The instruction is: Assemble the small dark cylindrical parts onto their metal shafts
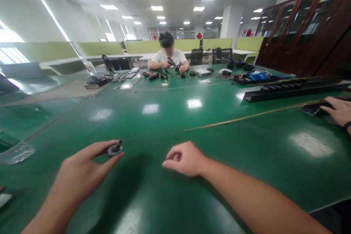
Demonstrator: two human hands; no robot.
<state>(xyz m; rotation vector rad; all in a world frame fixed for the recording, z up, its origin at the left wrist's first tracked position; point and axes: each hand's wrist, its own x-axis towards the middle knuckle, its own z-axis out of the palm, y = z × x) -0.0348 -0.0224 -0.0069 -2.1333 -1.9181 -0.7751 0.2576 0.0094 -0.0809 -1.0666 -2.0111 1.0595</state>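
My left hand (79, 172) is raised over the green tabletop, thumb and fingertips closed around a small, round grey piece with a dark tip (115, 148). Its exact kind is too small to make out. To the right, my right hand (186, 159) rests low at the table surface with its fingers curled in and the thumb against them. Anything inside that curl is hidden. Beyond my right hand, thin brass-coloured rods (230, 121) lie across the green table (131, 120).
Another person's hand (338, 110) reaches in at the right, by a dark flat piece (311, 109). Long black channels (296, 91) lie behind it. Across the table, a person (168, 56) holds a power drill (171, 61). A clear plastic container (18, 153) stands at left.
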